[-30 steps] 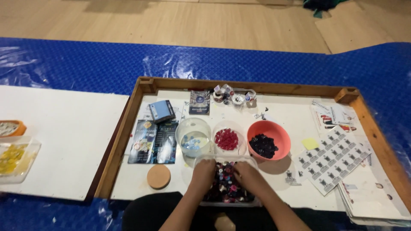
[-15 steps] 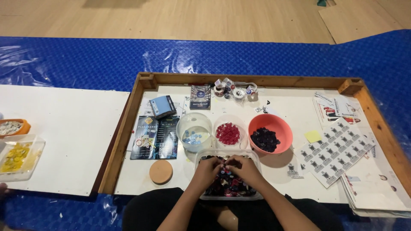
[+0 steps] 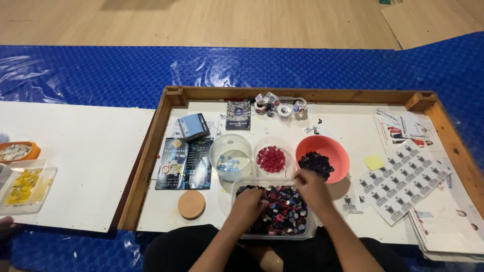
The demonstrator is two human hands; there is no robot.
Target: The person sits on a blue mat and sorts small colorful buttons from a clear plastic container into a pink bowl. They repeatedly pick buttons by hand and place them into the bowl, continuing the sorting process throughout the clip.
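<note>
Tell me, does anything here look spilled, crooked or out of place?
Nothing is spilled. The caps stay in the clear tub and three bowls. Only the sticker sheets at the right lie crooked, fanned over each other, and some paper scraps lie loose.

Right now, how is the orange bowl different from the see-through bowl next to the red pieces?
The orange bowl is solid-coloured and holds dark pieces; the clear bowl is see-through and holds a few blue and pale pieces. The orange bowl sits by the right hand, the clear bowl farther left. Both are round and stand upright inside the wooden tray.
</note>
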